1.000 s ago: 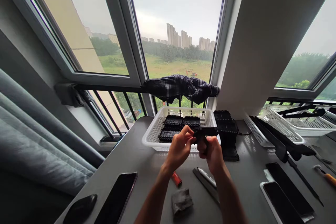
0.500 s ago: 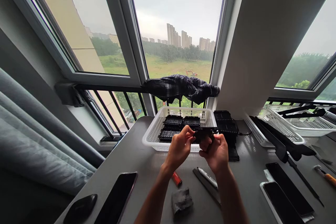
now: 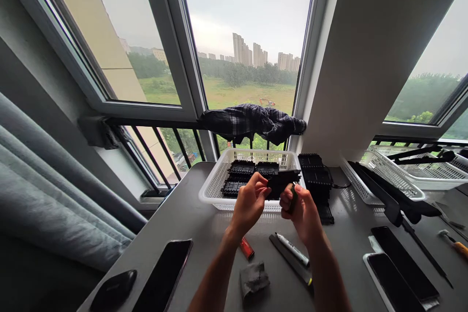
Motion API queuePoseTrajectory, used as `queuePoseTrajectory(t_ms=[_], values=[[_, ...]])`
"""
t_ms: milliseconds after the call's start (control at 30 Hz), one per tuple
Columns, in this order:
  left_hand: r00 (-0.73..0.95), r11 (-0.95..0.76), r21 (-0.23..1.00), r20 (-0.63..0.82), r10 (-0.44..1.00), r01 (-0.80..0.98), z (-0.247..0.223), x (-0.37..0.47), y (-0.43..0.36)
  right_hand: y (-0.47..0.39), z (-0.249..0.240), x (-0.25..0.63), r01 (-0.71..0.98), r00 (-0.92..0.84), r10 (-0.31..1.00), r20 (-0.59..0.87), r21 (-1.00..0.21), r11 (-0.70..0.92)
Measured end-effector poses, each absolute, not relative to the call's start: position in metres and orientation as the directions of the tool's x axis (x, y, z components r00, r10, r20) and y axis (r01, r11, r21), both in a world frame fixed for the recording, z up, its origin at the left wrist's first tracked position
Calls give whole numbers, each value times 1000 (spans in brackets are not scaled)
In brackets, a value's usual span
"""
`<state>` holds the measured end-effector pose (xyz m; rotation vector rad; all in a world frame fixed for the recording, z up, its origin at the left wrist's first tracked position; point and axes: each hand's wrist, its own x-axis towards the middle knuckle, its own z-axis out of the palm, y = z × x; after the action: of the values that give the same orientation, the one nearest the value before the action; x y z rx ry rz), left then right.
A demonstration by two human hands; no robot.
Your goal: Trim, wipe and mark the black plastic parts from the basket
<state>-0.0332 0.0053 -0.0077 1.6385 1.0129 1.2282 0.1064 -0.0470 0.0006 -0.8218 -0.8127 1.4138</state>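
Note:
My left hand (image 3: 250,200) pinches a black plastic piece with a toothed edge (image 3: 281,183) between thumb and fingertips, above the front of the white basket. My right hand (image 3: 302,212) is closed around a small dark green object with a bright metal top (image 3: 293,198), perhaps a lighter; its kind is not certain. That metal top is close to the right side of the black piece, and I cannot tell if they touch. Similar black toothed pieces (image 3: 241,168) lie in rows inside the white basket (image 3: 210,195). More black pieces (image 3: 315,175) are stacked to its right.
Between my forearms lie a red-orange lighter-like object (image 3: 247,248), a crumpled grey cloth (image 3: 254,280), a white marker (image 3: 292,248) and a dark flat strip (image 3: 288,258). A phone (image 3: 163,273) rests left. White baskets (image 3: 395,180), phones (image 3: 393,278) and black rods occupy the right.
The black piece has tilted, so more of its flat face shows. My right hand has turned and shifted slightly right, bringing the green object and its metal top into view.

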Motion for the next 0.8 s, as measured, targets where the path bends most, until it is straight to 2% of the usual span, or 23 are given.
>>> queuePoseTrajectory(t_ms=[167, 333, 533, 667, 800], values=[[36, -208, 978, 209, 977, -29, -4, -34, 8, -50, -2, 122, -105, 353, 929, 109, -982, 155], [55, -85, 955, 105, 993, -284, -3, -34, 9, -43, -7, 126, 96, 501, 844, 192, -981, 167], [99, -4, 864, 62, 993, -503, -3, -30, 9, -34, -15, 123, 72, 403, 896, 185, -983, 171], [157, 15, 883, 66, 985, -468, -3, -30, 7, -30, -20, 129, 55, 441, 876, 194, -980, 189], [236, 36, 905, 72, 969, -424, -3, -30, 5, -27, -25, 135, 30, 444, 887, 131, -991, 132]])
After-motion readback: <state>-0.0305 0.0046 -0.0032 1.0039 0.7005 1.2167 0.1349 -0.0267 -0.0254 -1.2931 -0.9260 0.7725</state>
